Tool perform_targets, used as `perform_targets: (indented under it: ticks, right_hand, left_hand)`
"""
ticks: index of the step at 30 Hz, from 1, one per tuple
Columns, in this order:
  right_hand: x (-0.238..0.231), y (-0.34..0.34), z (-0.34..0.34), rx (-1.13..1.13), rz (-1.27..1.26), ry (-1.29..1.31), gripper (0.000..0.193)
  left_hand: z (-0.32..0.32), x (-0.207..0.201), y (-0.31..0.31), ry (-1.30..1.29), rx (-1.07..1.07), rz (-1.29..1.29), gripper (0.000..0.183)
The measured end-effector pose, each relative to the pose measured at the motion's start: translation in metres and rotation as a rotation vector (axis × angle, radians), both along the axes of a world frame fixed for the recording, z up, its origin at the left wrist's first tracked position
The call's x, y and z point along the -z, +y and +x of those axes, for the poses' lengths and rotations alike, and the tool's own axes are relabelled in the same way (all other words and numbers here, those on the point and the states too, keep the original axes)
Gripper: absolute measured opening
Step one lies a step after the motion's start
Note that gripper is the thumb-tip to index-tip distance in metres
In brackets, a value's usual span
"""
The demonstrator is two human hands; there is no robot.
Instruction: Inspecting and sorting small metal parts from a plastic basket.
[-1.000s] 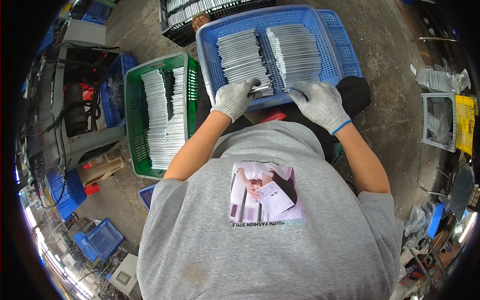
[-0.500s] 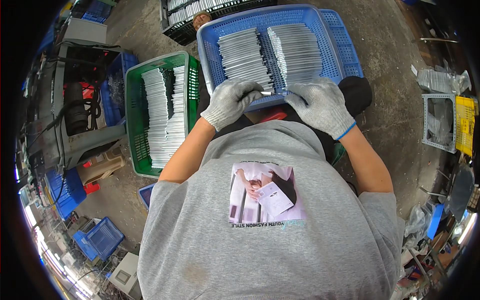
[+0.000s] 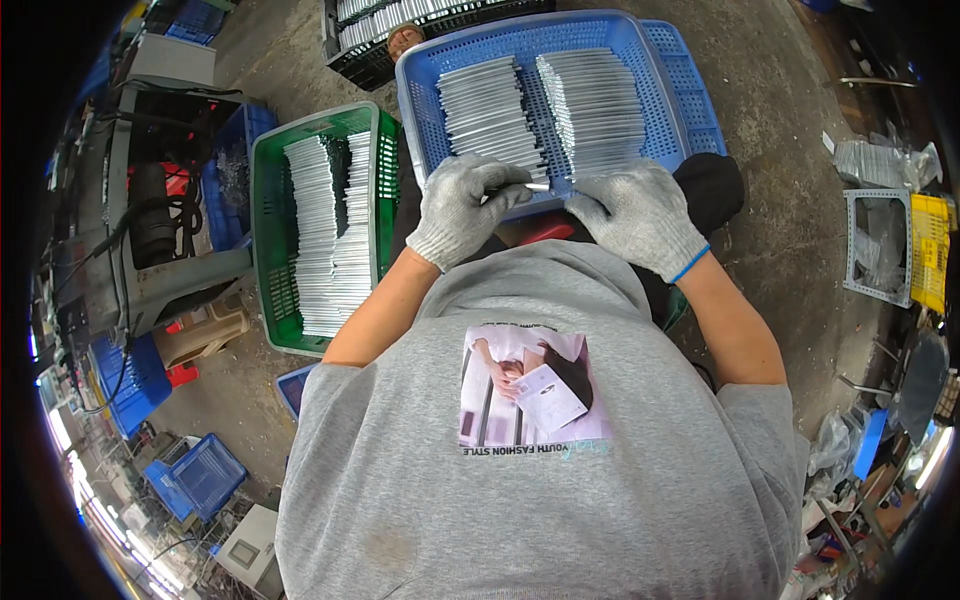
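Note:
My left hand (image 3: 468,208), in a grey knit glove, is closed with thumb and fingers pinched round a thin pale rod (image 3: 538,187). Only the rod's short tip sticks out, toward my other hand. Across a small gap, my right hand (image 3: 636,212), gloved alike with a blue cuff edge, has its fingers curled together; whatever they may hold is hidden. Both hands are over the near rim of a blue perforated crate (image 3: 672,120). Inside that crate lie two stacks of thin silvery metal strips or tubes, a left stack (image 3: 488,108) and a right stack (image 3: 595,105).
Left of my legs is a green crate (image 3: 268,300) of similar silvery pieces (image 3: 325,260). A black crate (image 3: 350,68) of more pieces stands beyond. Machinery with cables (image 3: 150,220) occupies the left; a grey frame (image 3: 878,245) and yellow crate (image 3: 932,250) lie right.
My left hand has shifted slightly right and the rod tip with it. A bluish bit seen at my right fingertips is no longer visible; the right hand has barely moved.

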State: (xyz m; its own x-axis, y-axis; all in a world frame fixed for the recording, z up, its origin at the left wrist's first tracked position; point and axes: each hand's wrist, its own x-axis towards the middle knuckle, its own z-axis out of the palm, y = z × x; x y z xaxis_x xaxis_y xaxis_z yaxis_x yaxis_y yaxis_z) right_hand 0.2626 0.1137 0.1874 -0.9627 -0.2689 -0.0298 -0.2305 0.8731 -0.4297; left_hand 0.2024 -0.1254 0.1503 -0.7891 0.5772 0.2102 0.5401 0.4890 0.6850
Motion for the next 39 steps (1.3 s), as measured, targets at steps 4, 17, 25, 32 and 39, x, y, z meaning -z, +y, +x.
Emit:
perform_targets:
  ticks: [4, 17, 25, 32, 39]
  right_hand:
    - [-0.009, 0.001, -0.002, 0.010, -0.011, -0.017, 0.031]
    - [-0.011, -0.004, -0.005, 0.027, -0.012, -0.113, 0.027]
    - [-0.017, 0.001, -0.012, 0.072, -0.106, -0.027, 0.030]
    - [-0.005, -0.001, -0.011, 0.068, -0.051, -0.188, 0.033]
    - [-0.002, 0.002, -0.011, 0.196, -0.258, -0.152, 0.034]
  left_hand:
    - [0.000, -0.004, 0.002, 0.156, -0.013, -0.081, 0.017]
    - [0.001, -0.002, 0.000, 0.281, -0.034, -0.026, 0.019]
    - [-0.003, -0.005, -0.001, 0.341, -0.012, -0.034, 0.020]
    - [-0.001, 0.001, 0.002, 0.288, -0.045, 0.006, 0.020]
    - [-0.008, 0.011, 0.002, 0.186, -0.073, 0.038, 0.021]
